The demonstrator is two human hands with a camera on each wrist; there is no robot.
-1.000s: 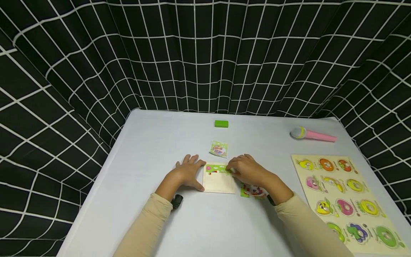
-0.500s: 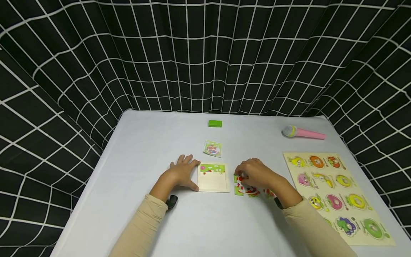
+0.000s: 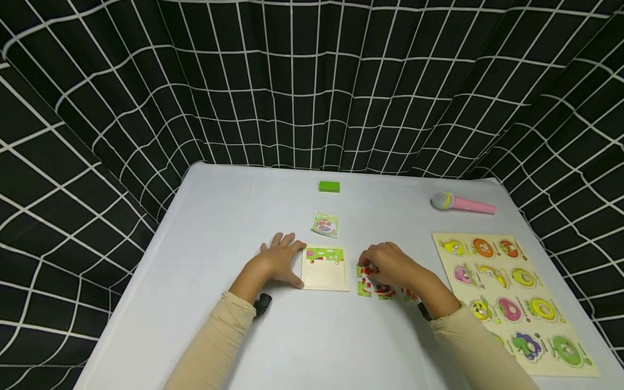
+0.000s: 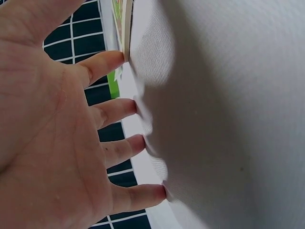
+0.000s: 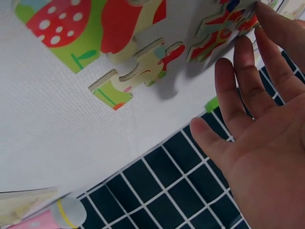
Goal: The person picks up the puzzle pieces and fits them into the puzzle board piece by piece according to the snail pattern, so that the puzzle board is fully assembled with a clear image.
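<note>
A shallow wooden puzzle tray (image 3: pixel 325 277) lies before me, with a strip of green jigsaw pieces (image 3: pixel 324 253) along its far edge. My left hand (image 3: pixel 277 264) spreads its fingers at the tray's left side. Its thumb and index fingertip touch the border; the other fingertips (image 4: pixel 157 192) rest on the cloth. To the tray's right, my right hand (image 3: pixel 390 265) is over loose jigsaw pieces (image 3: pixel 383 292), partly hiding them. In the right wrist view its thumb and index finger pinch a red jigsaw piece (image 5: pixel 247 22). A strawberry-printed piece (image 5: pixel 64 24) lies nearer the wrist.
A small picture card (image 3: pixel 325 224) lies beyond the tray, with a green block (image 3: pixel 329 187) farther back. A pink toy microphone (image 3: pixel 463 203) is at the far right. Below it lies a large fruit puzzle board (image 3: pixel 492 291). Black grid curtain (image 3: pixel 312 108) surrounds the table.
My right hand has left the tray's far right corner and moved right, onto the loose pieces. The left hand stays at the tray's left edge. The head view has shifted slightly.
</note>
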